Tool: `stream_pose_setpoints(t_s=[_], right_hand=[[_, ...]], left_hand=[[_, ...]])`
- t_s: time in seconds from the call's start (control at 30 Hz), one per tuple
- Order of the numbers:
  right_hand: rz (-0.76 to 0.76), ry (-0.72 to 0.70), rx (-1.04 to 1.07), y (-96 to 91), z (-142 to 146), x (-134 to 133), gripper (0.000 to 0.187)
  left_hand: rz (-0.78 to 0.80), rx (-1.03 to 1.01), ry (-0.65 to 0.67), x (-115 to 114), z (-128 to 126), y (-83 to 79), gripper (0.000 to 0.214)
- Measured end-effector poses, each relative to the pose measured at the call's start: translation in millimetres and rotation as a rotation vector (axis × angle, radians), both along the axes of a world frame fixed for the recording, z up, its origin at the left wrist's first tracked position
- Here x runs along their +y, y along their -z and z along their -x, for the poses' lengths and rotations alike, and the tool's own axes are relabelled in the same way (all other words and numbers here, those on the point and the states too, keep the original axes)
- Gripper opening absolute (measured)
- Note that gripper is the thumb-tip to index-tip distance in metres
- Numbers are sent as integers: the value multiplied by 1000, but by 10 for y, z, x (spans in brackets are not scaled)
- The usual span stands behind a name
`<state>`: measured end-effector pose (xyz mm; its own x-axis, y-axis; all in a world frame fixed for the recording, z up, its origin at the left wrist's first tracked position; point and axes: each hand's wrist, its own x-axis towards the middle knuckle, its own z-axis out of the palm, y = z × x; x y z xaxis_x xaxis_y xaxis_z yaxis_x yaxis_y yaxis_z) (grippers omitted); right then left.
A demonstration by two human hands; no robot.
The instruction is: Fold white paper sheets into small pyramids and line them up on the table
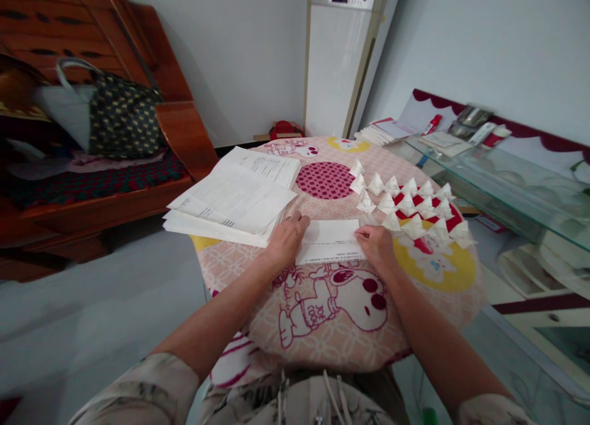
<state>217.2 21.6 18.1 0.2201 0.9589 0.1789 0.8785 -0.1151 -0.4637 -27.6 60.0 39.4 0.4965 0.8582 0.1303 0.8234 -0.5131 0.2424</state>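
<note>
A white printed sheet of paper, apparently folded into a rectangle, lies on the round table in front of me. My left hand has its fingers bent and closed at the sheet's left edge. At the opposite edge, my right hand pinches the paper between thumb and fingers. A stack of loose printed sheets rests just beyond my left hand. To the right stand several folded white paper pyramids in rough rows, the nearest ones close to my right hand.
A patterned cloth with cartoon dogs covers the table. On the right, a glass shelf borders it, holding papers, metal bowls and a red-capped tube. A wooden bench with a dotted bag stands left. Behind is a tall white appliance.
</note>
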Motion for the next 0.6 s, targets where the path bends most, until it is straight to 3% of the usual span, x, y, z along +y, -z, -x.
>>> stream_pose_setpoints(t_s=[0.1, 0.2, 0.4, 0.6], right_hand=[[-11, 7, -35, 25, -1, 18, 23], [-27, 10, -77, 39, 2, 30, 23], [-9, 25, -123, 56, 1, 47, 22], [-2, 9, -106, 90, -22, 73, 23]], left_hand=[[-74, -92, 238, 125, 21, 85, 31], [22, -174, 333, 235, 53, 189, 28], [18, -224, 350, 256, 56, 256, 35], [13, 5, 384, 134, -61, 162, 37]])
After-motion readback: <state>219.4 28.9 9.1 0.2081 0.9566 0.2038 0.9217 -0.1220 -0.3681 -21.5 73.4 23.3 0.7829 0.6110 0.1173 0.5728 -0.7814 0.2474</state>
